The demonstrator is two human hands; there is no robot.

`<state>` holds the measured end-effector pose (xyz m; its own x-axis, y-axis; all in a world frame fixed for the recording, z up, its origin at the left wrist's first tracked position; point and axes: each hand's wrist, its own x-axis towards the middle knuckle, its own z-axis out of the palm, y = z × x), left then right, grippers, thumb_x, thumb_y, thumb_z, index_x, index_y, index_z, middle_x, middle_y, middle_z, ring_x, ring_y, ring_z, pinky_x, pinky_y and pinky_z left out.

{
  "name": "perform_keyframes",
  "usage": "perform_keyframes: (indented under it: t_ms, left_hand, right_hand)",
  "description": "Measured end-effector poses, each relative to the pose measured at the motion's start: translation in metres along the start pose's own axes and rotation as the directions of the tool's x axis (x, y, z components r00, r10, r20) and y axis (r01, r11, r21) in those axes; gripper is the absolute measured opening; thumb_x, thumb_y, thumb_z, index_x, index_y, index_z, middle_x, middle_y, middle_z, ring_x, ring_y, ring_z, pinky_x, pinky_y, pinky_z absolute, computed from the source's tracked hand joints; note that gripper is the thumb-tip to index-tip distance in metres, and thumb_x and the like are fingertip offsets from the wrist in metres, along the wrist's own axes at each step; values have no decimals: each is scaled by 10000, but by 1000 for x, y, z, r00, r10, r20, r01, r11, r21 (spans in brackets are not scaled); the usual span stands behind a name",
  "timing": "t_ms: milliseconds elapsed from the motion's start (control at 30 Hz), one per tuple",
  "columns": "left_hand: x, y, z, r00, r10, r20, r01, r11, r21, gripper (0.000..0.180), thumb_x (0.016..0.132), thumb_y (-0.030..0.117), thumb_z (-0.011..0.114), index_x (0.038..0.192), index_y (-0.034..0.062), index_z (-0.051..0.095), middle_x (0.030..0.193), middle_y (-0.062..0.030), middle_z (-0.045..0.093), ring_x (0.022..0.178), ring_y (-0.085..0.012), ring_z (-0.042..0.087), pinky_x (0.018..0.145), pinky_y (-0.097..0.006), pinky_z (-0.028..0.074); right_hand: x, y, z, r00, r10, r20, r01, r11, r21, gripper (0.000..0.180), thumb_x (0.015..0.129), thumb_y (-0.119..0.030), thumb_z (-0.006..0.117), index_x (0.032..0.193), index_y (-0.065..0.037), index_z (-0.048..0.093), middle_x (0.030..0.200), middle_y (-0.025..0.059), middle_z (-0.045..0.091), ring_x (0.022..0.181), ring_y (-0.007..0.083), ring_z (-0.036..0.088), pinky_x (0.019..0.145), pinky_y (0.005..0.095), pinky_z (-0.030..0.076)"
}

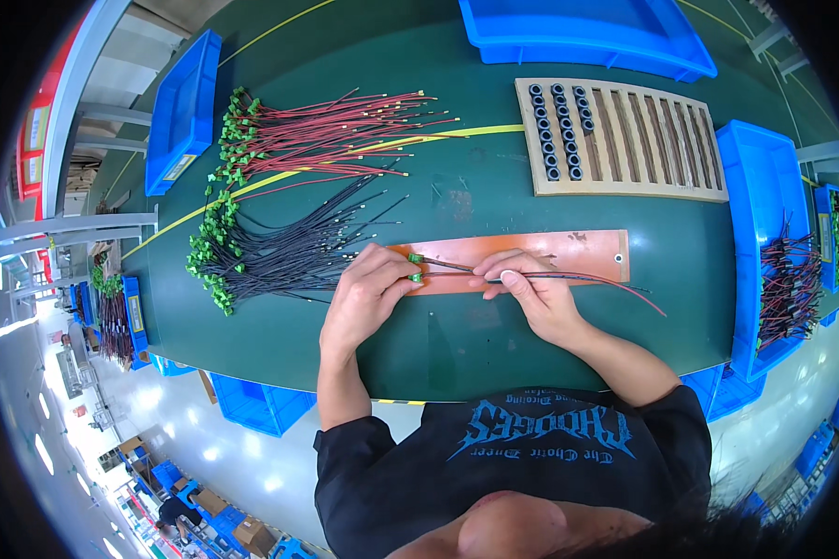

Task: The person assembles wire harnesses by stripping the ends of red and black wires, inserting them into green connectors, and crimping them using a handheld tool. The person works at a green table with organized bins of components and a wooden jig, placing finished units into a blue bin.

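Wire pair: red and black wires (569,276) over the copper-coloured plate (569,250), tails trailing to 4 o'clock.
Left hand (368,293): fingertips pinch the green connectors (416,267).
Right hand (531,289): thumb and forefinger pinch the wires.
Hidden: wire stretch under right fingers.

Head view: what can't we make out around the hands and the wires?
- Left hand: its fingers cover most of the green connectors, so the grip is unclear.
- Right hand: its fingers hide how the red and black wires lie together.
- Wire tips: too small to tell their finish.
- Right bin: fisheye rim bends and blurs its far edge; its wire bundle is too fine to count.
- Top bin: cut off by the upper edge.
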<state>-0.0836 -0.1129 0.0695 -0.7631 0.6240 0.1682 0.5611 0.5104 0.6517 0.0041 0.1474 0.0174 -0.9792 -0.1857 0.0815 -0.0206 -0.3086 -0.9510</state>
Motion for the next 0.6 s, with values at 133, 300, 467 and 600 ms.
perform_keyframes:
  t_ms: [133, 300, 467, 600]
  left_hand:
    - [2, 5, 5, 997, -64, -31, 65, 998, 19, 220, 726, -22, 800, 932, -4, 724, 953, -97, 692, 879, -259, 658, 765, -371, 540]
    - [4, 8, 7, 990, -141, -24, 139, 988, -62, 317, 723, -44, 792, 1034, -21, 738, 1010, -105, 666, 879, -238, 666, 746, -333, 548]
    - [-1, -1, 7, 988, -156, 6, 156, 984, -85, 349, 745, -57, 785, 1089, -16, 740, 1037, -106, 652, 847, -248, 675, 744, -350, 558]
    - [3, 7, 7, 983, -180, 22, 182, 979, -92, 357, 735, -40, 799, 1088, -20, 746, 1019, -95, 667, 828, -207, 661, 723, -328, 544]
  right_hand:
    - [1, -2, -1, 1000, 5, 8, -5, 1000, -10, 233, 1108, -149, 437, 1117, 15, 602, 1203, 130, 616, 1023, 169, 630, 815, 301, 545]
    - [0, 3, -5, 999, -30, 20, 30, 1000, -3, 224, 1105, -150, 447, 1212, 2, 572, 1211, 118, 624, 925, 132, 595, 774, 284, 518]
    - [16, -7, 9, 1000, -6, -4, 7, 982, 191, 296, 1114, -177, 426, 1353, -16, 492, 1144, 99, 630, 846, 115, 560, 769, 271, 503]
    - [24, 5, 18, 996, 70, -48, -69, 997, 23, 283, 1122, -213, 413, 1292, -25, 539, 972, 47, 643, 772, 102, 558, 698, 272, 490]
